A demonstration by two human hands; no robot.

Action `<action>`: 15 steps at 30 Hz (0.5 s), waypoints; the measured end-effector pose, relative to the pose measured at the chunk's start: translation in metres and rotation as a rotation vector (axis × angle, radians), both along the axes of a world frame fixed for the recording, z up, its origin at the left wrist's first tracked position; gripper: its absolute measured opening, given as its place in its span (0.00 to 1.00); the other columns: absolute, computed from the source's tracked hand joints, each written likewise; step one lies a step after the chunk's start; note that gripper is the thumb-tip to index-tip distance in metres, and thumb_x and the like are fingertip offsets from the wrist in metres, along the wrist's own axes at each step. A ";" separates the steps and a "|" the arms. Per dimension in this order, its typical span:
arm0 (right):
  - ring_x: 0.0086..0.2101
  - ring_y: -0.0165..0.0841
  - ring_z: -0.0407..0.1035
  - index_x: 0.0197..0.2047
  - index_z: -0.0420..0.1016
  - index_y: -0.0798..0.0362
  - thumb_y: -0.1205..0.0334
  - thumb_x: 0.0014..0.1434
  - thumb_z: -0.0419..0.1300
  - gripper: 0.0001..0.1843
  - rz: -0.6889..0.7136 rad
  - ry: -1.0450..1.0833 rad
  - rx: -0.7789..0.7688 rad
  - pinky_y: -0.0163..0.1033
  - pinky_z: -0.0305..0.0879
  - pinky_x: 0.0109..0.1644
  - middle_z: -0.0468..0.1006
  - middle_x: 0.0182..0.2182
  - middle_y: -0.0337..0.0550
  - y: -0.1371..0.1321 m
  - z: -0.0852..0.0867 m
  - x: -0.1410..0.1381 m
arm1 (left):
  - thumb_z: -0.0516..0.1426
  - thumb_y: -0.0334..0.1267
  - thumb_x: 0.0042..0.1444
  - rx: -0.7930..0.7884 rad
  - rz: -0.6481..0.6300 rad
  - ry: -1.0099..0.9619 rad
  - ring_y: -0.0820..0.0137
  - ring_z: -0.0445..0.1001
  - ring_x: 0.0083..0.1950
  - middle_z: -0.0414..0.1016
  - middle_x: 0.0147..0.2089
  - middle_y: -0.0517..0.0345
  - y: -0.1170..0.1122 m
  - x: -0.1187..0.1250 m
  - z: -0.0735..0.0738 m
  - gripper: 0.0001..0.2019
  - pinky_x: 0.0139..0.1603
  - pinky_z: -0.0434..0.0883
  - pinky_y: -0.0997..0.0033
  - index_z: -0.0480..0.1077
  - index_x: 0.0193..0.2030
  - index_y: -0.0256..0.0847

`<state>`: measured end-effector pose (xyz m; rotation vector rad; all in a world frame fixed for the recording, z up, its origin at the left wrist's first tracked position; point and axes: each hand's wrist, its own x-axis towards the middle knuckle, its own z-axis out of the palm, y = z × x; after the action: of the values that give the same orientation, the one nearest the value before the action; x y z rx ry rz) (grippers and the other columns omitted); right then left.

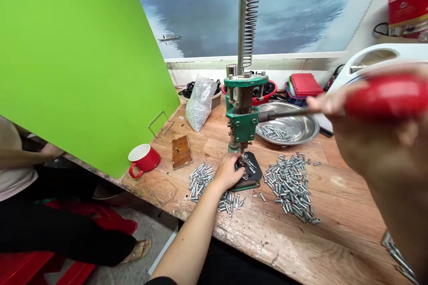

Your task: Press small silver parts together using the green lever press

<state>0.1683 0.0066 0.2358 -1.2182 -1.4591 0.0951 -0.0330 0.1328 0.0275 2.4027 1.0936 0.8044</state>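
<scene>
A green hand press [245, 125] stands on the wooden table, its tall coil spring [252, 22] above. My left hand [229, 171] reaches to the press base [249, 183], fingers closed under the ram; what they pinch is hidden. Small metal pieces lie on the black plate [256, 160] beside these fingers. At the right, my right hand [356, 138] is wrapped round the lever [294, 113] with its red grip [388, 95], blurred by motion. Loose metal pins [201, 178] lie left of the press, some under my left forearm. Right of it sits a heap of short metal sleeves [290, 185].
A steel bowl [309, 131] with metal parts stands behind the lever. Leftward are a red mug [149, 160], a small wooden board [181, 153] and a plastic bag of parts [199, 109]. A green panel [83, 53] separates off another person, seated at the left.
</scene>
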 end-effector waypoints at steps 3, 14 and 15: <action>0.49 0.29 0.63 0.59 0.49 0.42 0.51 0.64 0.36 0.21 0.290 0.138 0.019 0.37 0.62 0.51 0.65 0.49 0.37 0.063 0.048 -0.009 | 0.56 0.37 0.52 0.012 0.015 0.008 0.62 0.68 0.52 0.71 0.49 0.50 -0.001 0.000 0.000 0.18 0.54 0.65 0.60 0.65 0.51 0.39; 0.39 0.33 0.65 0.40 0.66 0.57 0.55 0.62 0.46 0.15 -0.085 0.024 -0.212 0.39 0.62 0.46 0.70 0.38 0.47 0.079 -0.145 -0.026 | 0.53 0.37 0.56 0.072 -0.050 0.002 0.65 0.67 0.54 0.70 0.52 0.50 0.003 -0.004 -0.011 0.16 0.57 0.63 0.60 0.65 0.52 0.39; 0.41 0.33 0.64 0.41 0.68 0.56 0.55 0.61 0.46 0.15 -0.002 -0.071 -0.301 0.39 0.61 0.47 0.70 0.39 0.47 0.078 -0.164 -0.032 | 0.53 0.36 0.56 0.067 -0.051 -0.013 0.65 0.66 0.55 0.70 0.52 0.50 0.003 -0.004 -0.012 0.16 0.57 0.62 0.60 0.65 0.52 0.39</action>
<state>0.1364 0.0844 0.0714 -1.4783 -1.5435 0.2814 -0.0371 0.1356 0.0156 2.4666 1.0111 0.8509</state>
